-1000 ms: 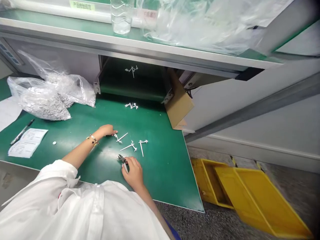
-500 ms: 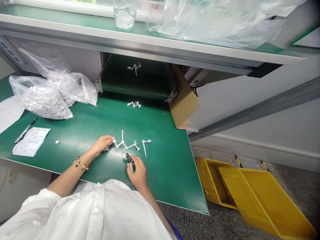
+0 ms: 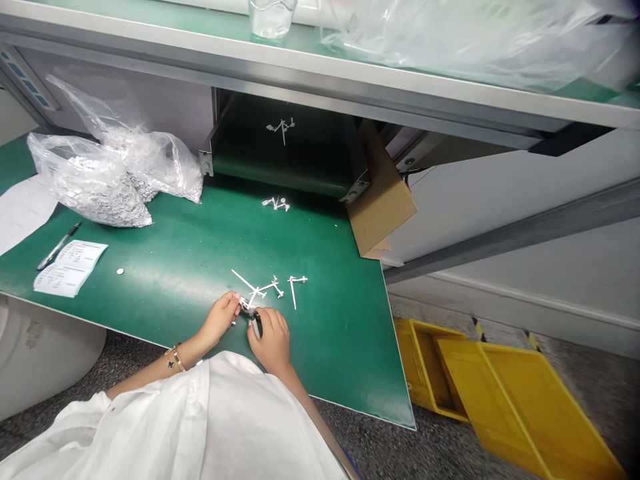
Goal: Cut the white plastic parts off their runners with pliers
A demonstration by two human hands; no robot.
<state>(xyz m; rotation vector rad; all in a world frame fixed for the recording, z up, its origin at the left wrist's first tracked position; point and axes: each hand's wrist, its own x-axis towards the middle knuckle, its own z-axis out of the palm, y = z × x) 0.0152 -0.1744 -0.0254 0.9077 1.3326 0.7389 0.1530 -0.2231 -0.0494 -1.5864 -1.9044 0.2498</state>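
Observation:
My left hand (image 3: 220, 323) is closed, pinching one end of a branched white plastic sprue (image 3: 243, 278) near the front of the green bench. Wrapped in my right hand (image 3: 273, 339) is a pair of side cutters (image 3: 256, 328), their dark jaws up against the sprue right beside my left fingertips. Whether the jaws are closed on the plastic is too small to tell. Just beyond lies another white branched piece (image 3: 277, 288), close to the held one. A separate white sprue (image 3: 294, 292) rests to the right.
Clear bags (image 3: 107, 193) full of small white parts stand at the back left. A pen (image 3: 59, 245), a printed slip (image 3: 70, 268) and a small white disc (image 3: 120, 271) lie left. Farther back are a white sprue (image 3: 277, 204), a conveyor belt (image 3: 280, 160) and cardboard (image 3: 383, 207). Yellow crates (image 3: 525, 393) stand right.
My left hand has drawn the sprue toward me and turned it. The side cutters have come up to it, so both hands are now close together. The view has shifted slightly.

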